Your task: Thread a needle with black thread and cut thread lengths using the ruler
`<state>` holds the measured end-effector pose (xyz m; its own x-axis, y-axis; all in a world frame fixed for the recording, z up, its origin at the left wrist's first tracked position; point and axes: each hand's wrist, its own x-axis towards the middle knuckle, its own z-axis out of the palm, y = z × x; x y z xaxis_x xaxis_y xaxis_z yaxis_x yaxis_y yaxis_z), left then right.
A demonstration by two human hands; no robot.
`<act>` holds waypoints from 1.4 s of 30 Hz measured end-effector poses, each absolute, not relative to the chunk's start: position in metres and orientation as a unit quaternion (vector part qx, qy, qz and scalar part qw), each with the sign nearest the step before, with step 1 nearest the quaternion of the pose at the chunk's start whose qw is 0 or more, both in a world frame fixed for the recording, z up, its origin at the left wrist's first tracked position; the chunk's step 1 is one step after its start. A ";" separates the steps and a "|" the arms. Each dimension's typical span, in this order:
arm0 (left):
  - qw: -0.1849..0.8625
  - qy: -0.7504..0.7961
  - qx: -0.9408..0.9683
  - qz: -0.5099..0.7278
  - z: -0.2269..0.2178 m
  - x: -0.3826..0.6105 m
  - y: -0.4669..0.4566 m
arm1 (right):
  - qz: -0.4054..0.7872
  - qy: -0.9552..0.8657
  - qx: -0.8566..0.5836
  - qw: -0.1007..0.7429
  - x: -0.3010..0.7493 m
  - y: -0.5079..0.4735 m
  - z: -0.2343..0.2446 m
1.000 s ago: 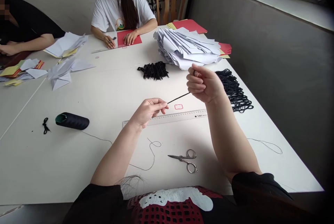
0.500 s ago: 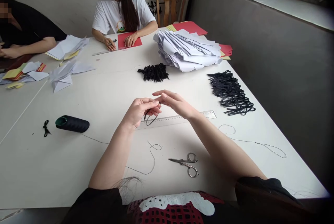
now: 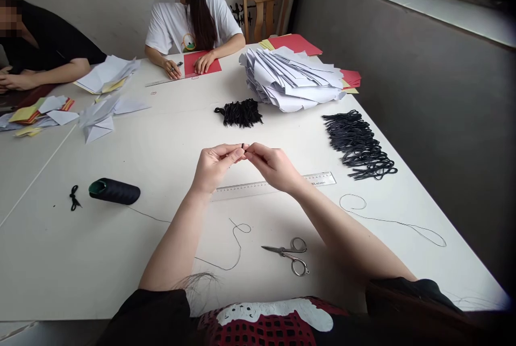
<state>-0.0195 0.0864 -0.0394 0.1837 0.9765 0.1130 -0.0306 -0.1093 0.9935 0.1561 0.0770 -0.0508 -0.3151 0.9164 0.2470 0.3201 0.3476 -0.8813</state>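
Note:
Above the middle of the table, my left hand [image 3: 215,167] and my right hand [image 3: 274,164] meet at the fingertips, both closed in a pinch. A small bit of black cord [image 3: 243,146] shows between them; most of it is hidden by the fingers. A clear ruler [image 3: 318,179] lies under and behind my hands. Nearer to me are steel scissors [image 3: 284,251], lying with the blades pointing left. Left of my forearm a spool of black thread [image 3: 116,192] rests on its side, its loose thread [image 3: 238,246] trailing past under my arm.
Looped black cords [image 3: 357,144] lie in a row at the right, and a smaller bunch of black cords [image 3: 241,113] lies beyond my hands. A white paper stack [image 3: 290,80] stands farther back. Two people sit across the table, one with hands on red paper [image 3: 209,63].
My right hand has gone from stretched fingers to a pinch against the left fingertips. The cord and thread loop that hung below my left hand no longer show there.

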 end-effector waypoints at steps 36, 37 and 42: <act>0.364 0.460 0.713 0.384 -0.034 -0.024 0.085 | 0.455 -0.749 -0.352 0.329 0.180 0.085 -0.042; 0.376 0.464 0.713 0.368 -0.033 -0.024 0.084 | 0.442 -0.751 -0.363 0.331 0.181 0.085 -0.041; 0.500 0.419 0.685 0.325 -0.034 -0.028 0.087 | 0.412 -0.739 -0.397 0.357 0.184 0.086 -0.039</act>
<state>-0.0284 0.0870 -0.0340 0.4375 0.8989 0.0253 0.2495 -0.1484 0.9569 0.1835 0.0858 -0.0387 -0.4308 0.8799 0.2006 0.2924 0.3464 -0.8913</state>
